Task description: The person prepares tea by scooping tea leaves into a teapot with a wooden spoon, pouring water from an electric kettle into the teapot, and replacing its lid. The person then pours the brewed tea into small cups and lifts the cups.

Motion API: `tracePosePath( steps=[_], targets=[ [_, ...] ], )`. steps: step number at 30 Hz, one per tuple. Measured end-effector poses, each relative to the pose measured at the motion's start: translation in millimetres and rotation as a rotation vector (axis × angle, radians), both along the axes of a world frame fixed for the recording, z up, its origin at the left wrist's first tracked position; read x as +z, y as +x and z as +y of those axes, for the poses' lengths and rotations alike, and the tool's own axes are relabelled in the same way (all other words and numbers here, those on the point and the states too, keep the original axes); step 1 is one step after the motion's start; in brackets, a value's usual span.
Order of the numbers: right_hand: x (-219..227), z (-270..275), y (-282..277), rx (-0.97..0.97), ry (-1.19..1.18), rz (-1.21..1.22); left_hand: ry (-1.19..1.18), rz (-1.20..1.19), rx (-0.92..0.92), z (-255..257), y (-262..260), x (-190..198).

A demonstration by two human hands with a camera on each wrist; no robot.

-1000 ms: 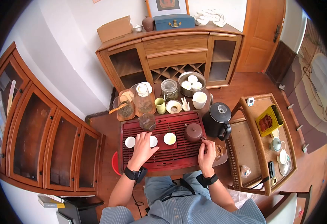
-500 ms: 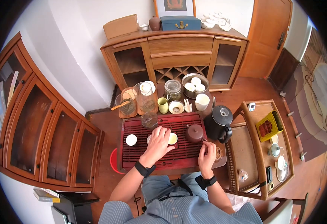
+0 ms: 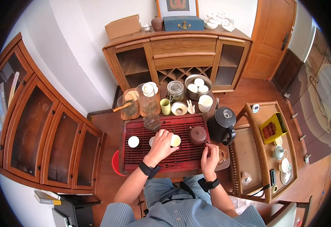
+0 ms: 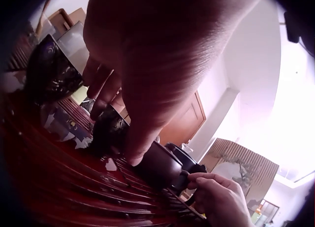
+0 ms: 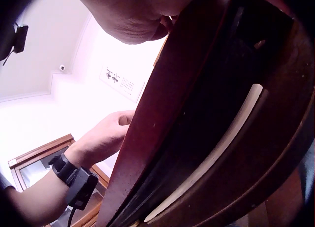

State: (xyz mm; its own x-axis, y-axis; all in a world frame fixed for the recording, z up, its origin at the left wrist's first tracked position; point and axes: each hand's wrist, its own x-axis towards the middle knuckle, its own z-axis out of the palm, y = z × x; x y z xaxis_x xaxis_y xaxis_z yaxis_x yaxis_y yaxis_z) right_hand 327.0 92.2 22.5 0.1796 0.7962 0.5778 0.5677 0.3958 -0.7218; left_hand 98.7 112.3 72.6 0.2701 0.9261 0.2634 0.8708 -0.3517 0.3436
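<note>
My left hand (image 3: 160, 145) reaches over the slatted red tea tray (image 3: 135, 160). Its fingers and thumb are around the rim of a small teacup (image 3: 176, 140) that holds pale yellow-green tea. The left wrist view shows this cup's dark patterned outside (image 4: 110, 131) between them. Just left, a second cup (image 3: 151, 141) is partly hidden by the hand. A third cup (image 3: 133, 142), white inside, sits farther left. With the fingertips of my right hand (image 3: 209, 158) I pinch the handle of the brown clay teapot (image 3: 198, 134), which sits on the tray's right side.
A faceted glass vessel (image 3: 151, 122) stands at the tray's back left. Behind are a green cup (image 3: 165, 107), a strainer (image 3: 178, 109), a white pitcher (image 3: 205, 103) and a glass jar (image 3: 175, 90). The black kettle (image 3: 222, 122) is right of the teapot, before a rattan cart (image 3: 245, 145).
My left hand has moved right, from the middle cup to the cup with tea, and has stayed there since half a second ago. The right hand remains at the teapot handle.
</note>
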Motion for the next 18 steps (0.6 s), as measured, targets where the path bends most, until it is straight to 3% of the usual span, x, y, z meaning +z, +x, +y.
tracePosePath(
  steps=[7, 15, 18],
  targets=[
    [0, 0, 1, 0.001, -0.011, -0.005, 0.071, -0.229, 0.096, 0, 5, -8],
    [1, 0, 0, -0.006, 0.002, 0.002, 0.096, -0.399, 0.175, -4, -32, 39],
    [0, 0, 0, -0.012, 0.005, 0.004, 0.092, -0.403, 0.293, -3, -45, 58]
  ],
)
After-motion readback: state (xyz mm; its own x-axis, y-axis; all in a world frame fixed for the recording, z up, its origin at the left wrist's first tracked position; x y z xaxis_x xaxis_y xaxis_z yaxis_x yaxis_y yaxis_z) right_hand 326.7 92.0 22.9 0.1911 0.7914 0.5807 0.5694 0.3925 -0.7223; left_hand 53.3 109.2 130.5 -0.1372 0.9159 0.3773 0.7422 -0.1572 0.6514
